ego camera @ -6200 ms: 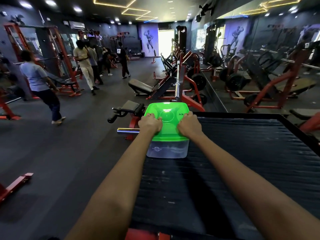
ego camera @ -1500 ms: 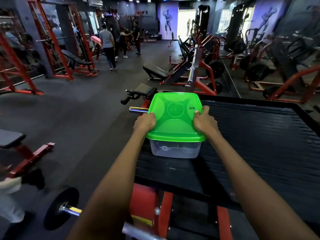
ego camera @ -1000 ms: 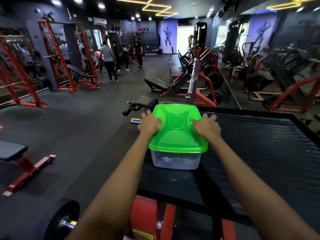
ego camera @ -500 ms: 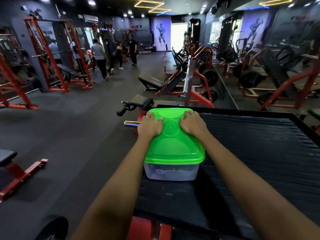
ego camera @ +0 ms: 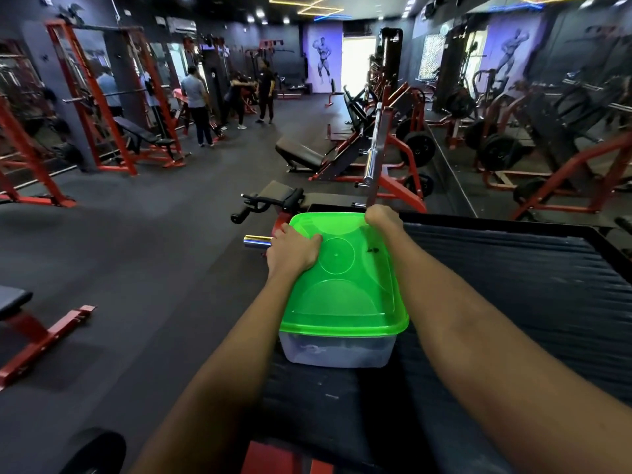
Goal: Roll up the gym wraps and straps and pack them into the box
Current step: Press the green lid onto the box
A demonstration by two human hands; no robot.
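Right hand [ego camera: 383, 217] shifted to box [ego camera: 338, 350] corner.

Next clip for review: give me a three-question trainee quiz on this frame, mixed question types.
1. True or false: the green lid sits on the clear box.
2. Where does the right hand grip the lid? A) near edge B) far right corner C) centre
3. Fill in: the left hand rests on the lid's ____ side.

Key: 1 true; 2 B; 3 left.
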